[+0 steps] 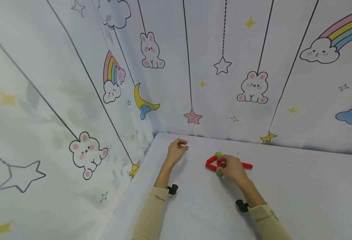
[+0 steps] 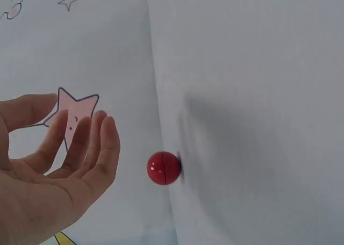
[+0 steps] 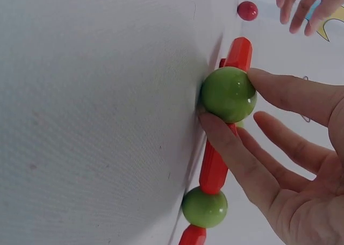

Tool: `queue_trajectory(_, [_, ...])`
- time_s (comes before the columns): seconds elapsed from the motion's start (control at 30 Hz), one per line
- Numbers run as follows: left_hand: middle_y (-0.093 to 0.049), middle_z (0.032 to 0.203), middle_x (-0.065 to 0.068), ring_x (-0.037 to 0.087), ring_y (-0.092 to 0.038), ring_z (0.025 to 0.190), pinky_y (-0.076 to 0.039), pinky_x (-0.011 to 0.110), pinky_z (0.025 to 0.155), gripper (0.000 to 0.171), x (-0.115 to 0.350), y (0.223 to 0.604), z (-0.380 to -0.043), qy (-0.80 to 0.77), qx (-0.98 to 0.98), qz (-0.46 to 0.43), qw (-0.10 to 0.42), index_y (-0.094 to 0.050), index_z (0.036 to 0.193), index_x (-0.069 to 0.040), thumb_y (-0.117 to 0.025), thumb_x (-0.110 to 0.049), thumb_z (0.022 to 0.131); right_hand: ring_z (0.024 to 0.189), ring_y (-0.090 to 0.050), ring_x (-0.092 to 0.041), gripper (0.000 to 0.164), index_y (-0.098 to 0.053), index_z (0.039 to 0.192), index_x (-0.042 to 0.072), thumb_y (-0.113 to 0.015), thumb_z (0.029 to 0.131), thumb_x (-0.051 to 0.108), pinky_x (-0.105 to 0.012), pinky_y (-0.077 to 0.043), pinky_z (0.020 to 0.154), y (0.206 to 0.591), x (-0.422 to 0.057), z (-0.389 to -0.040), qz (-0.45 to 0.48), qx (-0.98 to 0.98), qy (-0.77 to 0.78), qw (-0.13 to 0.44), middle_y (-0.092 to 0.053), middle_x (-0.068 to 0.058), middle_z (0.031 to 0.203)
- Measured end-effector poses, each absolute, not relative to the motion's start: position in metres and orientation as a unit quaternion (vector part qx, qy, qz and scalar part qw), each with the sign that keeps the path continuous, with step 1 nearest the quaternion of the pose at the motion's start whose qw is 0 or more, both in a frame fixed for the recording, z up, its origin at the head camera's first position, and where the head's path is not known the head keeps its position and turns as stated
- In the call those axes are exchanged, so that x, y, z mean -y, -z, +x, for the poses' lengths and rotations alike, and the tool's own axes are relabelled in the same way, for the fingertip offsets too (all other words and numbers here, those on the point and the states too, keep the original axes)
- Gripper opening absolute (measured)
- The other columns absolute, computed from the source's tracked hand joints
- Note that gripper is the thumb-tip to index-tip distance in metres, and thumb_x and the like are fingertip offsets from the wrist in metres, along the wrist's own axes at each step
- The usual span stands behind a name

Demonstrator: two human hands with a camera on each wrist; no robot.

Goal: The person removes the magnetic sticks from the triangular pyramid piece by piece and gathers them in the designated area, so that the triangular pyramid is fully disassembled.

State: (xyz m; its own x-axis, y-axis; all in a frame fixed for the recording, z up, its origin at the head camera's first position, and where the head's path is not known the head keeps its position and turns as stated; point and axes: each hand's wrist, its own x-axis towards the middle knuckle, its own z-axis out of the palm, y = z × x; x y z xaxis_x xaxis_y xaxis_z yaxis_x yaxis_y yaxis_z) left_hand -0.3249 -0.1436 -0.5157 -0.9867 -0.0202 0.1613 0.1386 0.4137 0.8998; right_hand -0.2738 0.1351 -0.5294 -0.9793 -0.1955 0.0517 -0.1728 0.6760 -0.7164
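Red rods [image 1: 211, 166] and green balls lie joined on the white table, three of the rods making a triangle with a green ball [image 1: 218, 154] at its far corner. Thumb and index finger of my right hand [image 1: 233, 167] pinch the near green ball [image 3: 228, 94]. Another red rod [image 1: 247, 165] pokes out to the right past that hand. In the right wrist view, a red rod [image 3: 213, 167] runs on to another green ball [image 3: 205, 207]. My left hand [image 1: 176, 153] is held above the table at the left, holding nothing, fingers loosely bent.
A red ball [image 2: 164, 168] sits on the table near the left hand. Behind the table and along its left side hangs a white curtain [image 1: 169, 93] printed with rabbits, stars and rainbows. A black camera [image 1: 172, 189] is strapped at the left wrist, another [image 1: 242, 205] at the right.
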Motion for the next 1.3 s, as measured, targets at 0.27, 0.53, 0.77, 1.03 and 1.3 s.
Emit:
queue_trajectory(0.27, [-0.067, 0.125, 0.016, 0.023, -0.071, 0.101, -0.060, 0.037, 0.086, 0.028, 0.121, 0.520, -0.312, 0.580, 0.811, -0.075, 0.011, -0.068, 0.124, 0.000, -0.071, -0.013, 0.099, 0.103, -0.068, -0.034, 0.044, -0.070, 0.125, -0.003, -0.083, 0.083, 0.005, -0.048, -0.060, 0.086, 0.530, -0.134, -0.274, -0.099, -0.915, 0.392, 0.005, -0.070, -0.020, 0.118])
queue_trajectory(0.53, [-0.065, 0.128, 0.018, 0.019, -0.070, 0.101, -0.061, 0.034, 0.085, 0.036, 0.101, 0.530, -0.308, 0.597, 0.795, -0.089, -0.060, -0.064, 0.128, 0.004, -0.073, -0.013, 0.098, 0.098, -0.067, -0.030, 0.041, -0.071, 0.122, -0.001, -0.084, 0.084, 0.006, -0.043, -0.061, 0.080, 0.531, -0.130, -0.274, -0.075, -0.918, 0.389, 0.011, -0.071, -0.018, 0.113])
queue_trajectory(0.77, [-0.061, 0.136, 0.025, 0.020, -0.068, 0.104, -0.060, 0.044, 0.092, 0.042, 0.094, 0.541, -0.306, 0.620, 0.766, -0.100, -0.141, -0.060, 0.133, 0.006, -0.073, -0.008, 0.096, 0.096, -0.068, -0.028, 0.041, -0.071, 0.120, -0.001, -0.086, 0.083, 0.008, -0.044, -0.061, 0.081, 0.531, -0.129, -0.273, -0.075, -0.918, 0.388, 0.009, -0.073, -0.017, 0.109])
queue_trajectory(1.03, [-0.064, 0.133, 0.021, 0.019, -0.071, 0.099, -0.062, 0.038, 0.085, 0.042, 0.086, 0.547, -0.306, 0.620, 0.760, -0.123, -0.155, -0.063, 0.131, 0.004, -0.075, -0.005, 0.091, 0.099, -0.070, -0.030, 0.042, -0.073, 0.118, -0.001, -0.086, 0.080, 0.008, -0.047, -0.060, 0.084, 0.529, -0.131, -0.274, -0.077, -0.913, 0.400, 0.013, -0.075, -0.017, 0.109])
queue_trajectory(1.3, [-0.065, 0.129, 0.020, 0.016, -0.071, 0.093, -0.062, 0.033, 0.080, 0.042, 0.085, 0.548, -0.306, 0.611, 0.769, -0.120, -0.144, -0.063, 0.131, 0.004, -0.075, -0.004, 0.091, 0.096, -0.067, -0.027, 0.045, -0.072, 0.121, -0.001, -0.087, 0.080, 0.011, -0.045, -0.059, 0.081, 0.531, -0.132, -0.276, -0.073, -0.914, 0.399, 0.025, -0.075, -0.016, 0.107])
